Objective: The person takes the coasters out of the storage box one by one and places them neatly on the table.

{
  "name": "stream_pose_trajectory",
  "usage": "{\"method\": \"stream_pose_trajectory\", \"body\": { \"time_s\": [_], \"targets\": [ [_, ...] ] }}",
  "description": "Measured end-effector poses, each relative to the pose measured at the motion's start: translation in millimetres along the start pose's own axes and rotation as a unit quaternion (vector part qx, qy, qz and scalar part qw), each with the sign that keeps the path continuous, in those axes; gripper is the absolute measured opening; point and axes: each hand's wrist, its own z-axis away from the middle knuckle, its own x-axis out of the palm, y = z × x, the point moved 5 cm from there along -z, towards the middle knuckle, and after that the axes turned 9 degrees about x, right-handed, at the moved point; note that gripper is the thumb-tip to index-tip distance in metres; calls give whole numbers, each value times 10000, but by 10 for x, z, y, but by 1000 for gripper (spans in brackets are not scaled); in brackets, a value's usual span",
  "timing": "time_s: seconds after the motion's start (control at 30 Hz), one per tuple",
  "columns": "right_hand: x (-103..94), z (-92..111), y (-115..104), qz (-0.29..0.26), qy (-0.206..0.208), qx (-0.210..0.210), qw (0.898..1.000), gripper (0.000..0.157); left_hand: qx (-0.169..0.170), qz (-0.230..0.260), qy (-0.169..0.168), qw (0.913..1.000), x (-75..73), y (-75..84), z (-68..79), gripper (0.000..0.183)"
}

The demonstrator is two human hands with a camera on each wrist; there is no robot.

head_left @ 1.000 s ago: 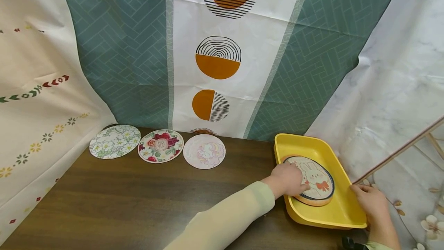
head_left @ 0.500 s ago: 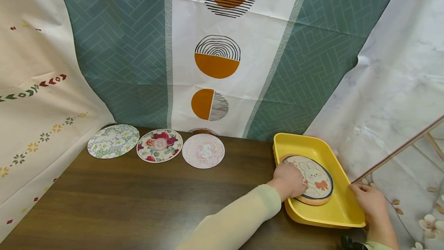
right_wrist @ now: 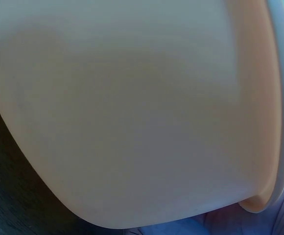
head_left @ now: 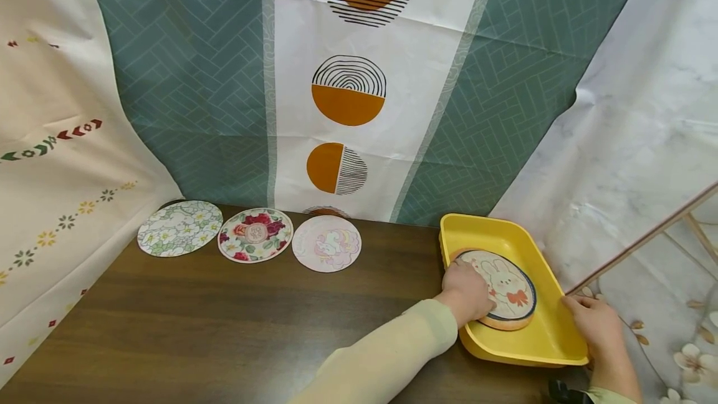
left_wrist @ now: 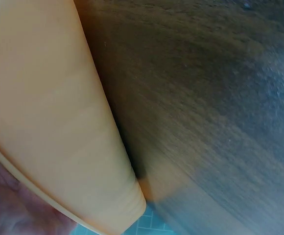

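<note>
A yellow tray [head_left: 552,345] stands on the right of the wooden table. Inside it lies a round coaster [head_left: 510,292] with a printed rabbit, a dark blue rim and a cork-coloured edge showing below. My left hand [head_left: 465,292] reaches over the tray's left rim and holds the coaster at its left side, thumb on the printed face; its other fingers are partly hidden. At the right rim, my right hand [head_left: 597,323] grips the tray. In the left wrist view the tray's wall [left_wrist: 59,112] stands before my palm [left_wrist: 14,200]; its outer wall [right_wrist: 132,122] fills the right wrist view.
Along the table's back edge lie three round coasters: a green floral one [head_left: 181,228], a red rose one [head_left: 255,235] and a pink unicorn one [head_left: 327,244]. Patterned cloth [head_left: 196,80] hangs behind the table, with more cloth at both sides.
My left forearm has shifted slightly to the right, while the hand stays at the coaster. My right hand keeps its grip on the tray. The whole head view has drifted a little.
</note>
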Motion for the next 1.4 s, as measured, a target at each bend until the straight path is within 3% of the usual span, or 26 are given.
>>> {"method": "stream_pose_trajectory", "body": {
  "time_s": [0.37, 0.6, 1.1, 1.4],
  "targets": [
    [10, 0, -13, 7, -54, 52, 10000, 62, 82, -3, 130, 9999, -9, -13, 26, 63],
    [22, -3, -1, -20, -85, 108, 9999, 63, 178, -81, 486, 9986, 21, -7, -4, 49],
    [11, 35, 2, -15, -119, 155, 9998, 64, 267, -127, 1065, 9939, 23, -24, -35, 61],
    [27, 21, 3, -42, -96, 211, 9997, 64, 101, 712, 1305, 9888, -25, -114, -6, 79]
  ]
}}
